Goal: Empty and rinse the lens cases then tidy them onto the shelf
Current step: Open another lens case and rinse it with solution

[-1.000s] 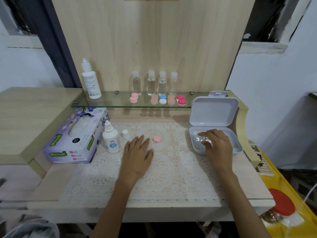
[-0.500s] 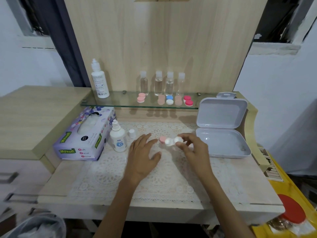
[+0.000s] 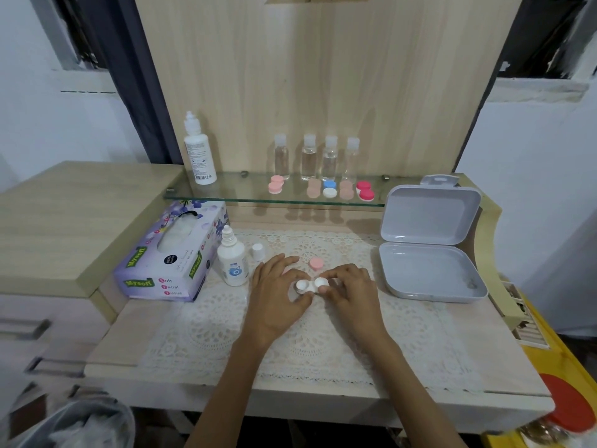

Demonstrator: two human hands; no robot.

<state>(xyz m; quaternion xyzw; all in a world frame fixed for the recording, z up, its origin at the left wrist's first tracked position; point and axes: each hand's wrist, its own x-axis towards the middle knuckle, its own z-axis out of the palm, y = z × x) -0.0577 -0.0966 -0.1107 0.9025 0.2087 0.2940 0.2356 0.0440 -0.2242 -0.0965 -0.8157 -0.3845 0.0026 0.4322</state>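
Nearest, over white lace mat (image 3: 307,337): both hands meeting on white twin-cup plastic lens case (image 3: 311,285).

1 s back: right hand (image 3: 352,292) inside grey hinged plastic box (image 3: 429,273), left hand (image 3: 274,295) flat on mat. Now: case out of box, at mat centre. Resting on mat or held just above it: cannot tell.

- Left hand: fingers curled, thumb and forefinger pinching left cup.
- Right hand: fingers curled, pinching right cup.
- Lids on or off: not resolvable.

Judged step: unscrewing for emptying. Rinse and shelving not yet done for this case.

- Just behind: loose pink round cap (image 3: 316,263) on mat, apart from case.
- Left: small white solution bottle (image 3: 232,263), uncapped.
- Right: grey box, lid up.
- Farthest: glass shelf (image 3: 226,194) with 5 capped cases before 4 clear bottles.
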